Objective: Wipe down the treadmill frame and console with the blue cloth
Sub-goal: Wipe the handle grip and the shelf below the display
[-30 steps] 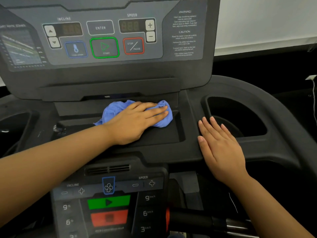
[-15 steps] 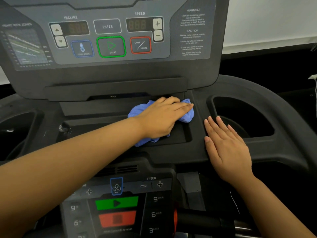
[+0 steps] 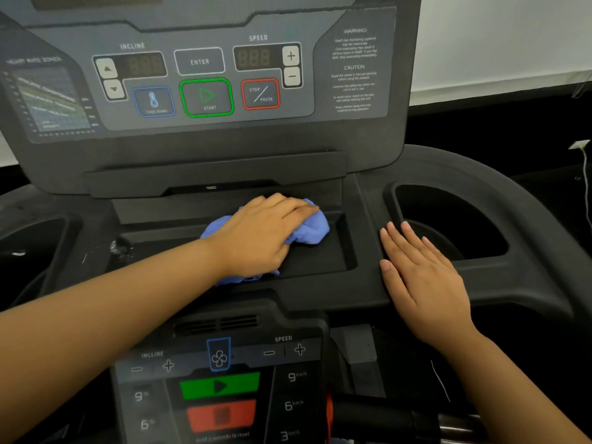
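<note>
While the left hand (image 3: 259, 233) presses flat-fingered on the bunched blue cloth (image 3: 312, 230) in the recessed tray (image 3: 320, 262) beneath the console (image 3: 205, 136), the right hand (image 3: 423, 277) lies spread on the frame (image 3: 368, 203) beside the cup holder (image 3: 442, 206).

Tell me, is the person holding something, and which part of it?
The left hand presses the top of the bunched blue cloth, fingers nearly straight. The right hand lies flat on the frame, holding nothing.

Low console (image 3: 208, 142) overhang close above shallow tray (image 3: 315, 256)
</note>
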### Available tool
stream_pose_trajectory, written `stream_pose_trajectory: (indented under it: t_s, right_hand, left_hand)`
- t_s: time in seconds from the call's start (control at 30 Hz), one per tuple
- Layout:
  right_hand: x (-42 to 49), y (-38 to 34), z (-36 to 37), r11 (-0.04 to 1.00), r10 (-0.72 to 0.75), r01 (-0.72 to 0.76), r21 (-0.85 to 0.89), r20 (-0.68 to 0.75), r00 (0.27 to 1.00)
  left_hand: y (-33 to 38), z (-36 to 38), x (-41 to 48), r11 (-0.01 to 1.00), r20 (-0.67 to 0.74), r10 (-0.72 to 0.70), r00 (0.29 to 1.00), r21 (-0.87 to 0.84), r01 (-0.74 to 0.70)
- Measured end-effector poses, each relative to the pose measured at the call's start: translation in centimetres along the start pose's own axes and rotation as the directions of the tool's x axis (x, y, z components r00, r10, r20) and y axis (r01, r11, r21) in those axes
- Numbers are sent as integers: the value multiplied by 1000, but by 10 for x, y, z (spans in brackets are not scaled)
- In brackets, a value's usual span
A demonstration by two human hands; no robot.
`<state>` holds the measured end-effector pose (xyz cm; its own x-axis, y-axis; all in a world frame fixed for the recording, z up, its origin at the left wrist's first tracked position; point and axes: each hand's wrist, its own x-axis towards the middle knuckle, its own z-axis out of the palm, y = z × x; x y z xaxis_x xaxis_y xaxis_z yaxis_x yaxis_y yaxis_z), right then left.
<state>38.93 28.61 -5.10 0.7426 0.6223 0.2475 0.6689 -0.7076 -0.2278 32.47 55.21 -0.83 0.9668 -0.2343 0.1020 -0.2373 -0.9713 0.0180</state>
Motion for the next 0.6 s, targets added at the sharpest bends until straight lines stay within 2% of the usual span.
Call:
stream_pose_trajectory:
  t_s: [0.23, 0.4, 0.47, 0.6]
  right_hand:
    - [0, -1, 1, 1000, 1, -1, 5, 12, 1000]
    - [1, -5, 2, 1000, 2, -2, -12, 11, 1000]
    - [0, -5, 2, 1000, 3, -3, -22, 10, 1000]
    - [0, -6, 2, 999, -1, 1, -34, 2, 1000]
  left_hand:
    - [-29, -10, -56, 989, 76, -147, 986, 16, 146]
    - [-37, -15, -72, 981, 86, -193, 977, 20, 192]
    - [-37, -14, -70, 983, 67, -181, 981, -3, 181]
    - [-22, -4, -38, 995, 36, -69, 997, -70, 72]
